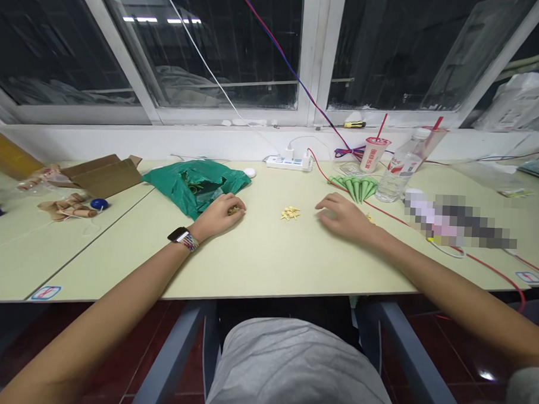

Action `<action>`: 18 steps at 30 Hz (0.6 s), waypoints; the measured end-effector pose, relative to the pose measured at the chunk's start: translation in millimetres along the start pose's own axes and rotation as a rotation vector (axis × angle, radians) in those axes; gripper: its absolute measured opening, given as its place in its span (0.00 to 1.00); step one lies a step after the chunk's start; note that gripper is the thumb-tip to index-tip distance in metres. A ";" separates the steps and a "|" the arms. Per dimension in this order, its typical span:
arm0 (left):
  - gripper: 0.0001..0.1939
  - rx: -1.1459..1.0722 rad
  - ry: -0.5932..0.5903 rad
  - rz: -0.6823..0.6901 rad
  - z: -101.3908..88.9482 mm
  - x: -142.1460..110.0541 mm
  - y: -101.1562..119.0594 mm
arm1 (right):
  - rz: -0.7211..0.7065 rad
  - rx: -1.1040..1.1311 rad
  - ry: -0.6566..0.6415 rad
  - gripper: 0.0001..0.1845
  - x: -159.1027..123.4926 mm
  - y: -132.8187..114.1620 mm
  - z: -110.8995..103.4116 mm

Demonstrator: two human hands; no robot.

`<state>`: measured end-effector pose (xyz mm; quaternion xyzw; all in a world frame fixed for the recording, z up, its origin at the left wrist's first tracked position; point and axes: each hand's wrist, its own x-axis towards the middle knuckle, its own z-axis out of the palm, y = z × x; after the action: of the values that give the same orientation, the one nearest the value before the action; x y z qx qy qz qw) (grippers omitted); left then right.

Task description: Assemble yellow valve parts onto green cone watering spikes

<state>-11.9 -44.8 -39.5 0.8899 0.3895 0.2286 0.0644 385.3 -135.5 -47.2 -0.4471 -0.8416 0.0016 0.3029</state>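
Observation:
My left hand (219, 215) rests on the table beside the green plastic bag (221, 175), with a watch on its wrist. Its fingers curve loosely, apart from the thumb. Small yellowish pieces (233, 210) show in the gap under them; I cannot tell whether they touch. Between my hands lies a little heap of small pale yellow pieces (290, 213). My right hand (345, 217) lies to the right of this heap, open, fingers slightly bent, with nothing visible in it. More yellow bits (370, 218) peek out behind that hand, mostly hidden.
Green cones (356, 187) lie behind my right hand, near a water bottle (398, 169) and a drink cup (373, 154). A red cable (394, 216) crosses the right side. A power strip (287, 162) stands by the wall. Wooden toys (66, 208) and a cardboard box (103, 177) are left.

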 end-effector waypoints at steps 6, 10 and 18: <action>0.13 -0.029 0.000 -0.008 -0.9 -1.8 2.6 | 0.037 0.055 -0.087 0.05 37.9 -28.3 37.5; 0.13 -0.037 -0.002 -0.005 -1.5 -1.1 4.5 | 0.088 0.071 -0.088 0.02 32.3 -28.4 39.5; 0.13 -0.042 -0.001 0.007 -1.3 2.2 7.2 | 0.097 0.038 -0.071 0.06 24.9 -34.0 36.9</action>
<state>-6.4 -48.2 -35.4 0.8898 0.3816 0.2362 0.0825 330.5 -127.3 -55.4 -0.4811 -0.8290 0.0480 0.2810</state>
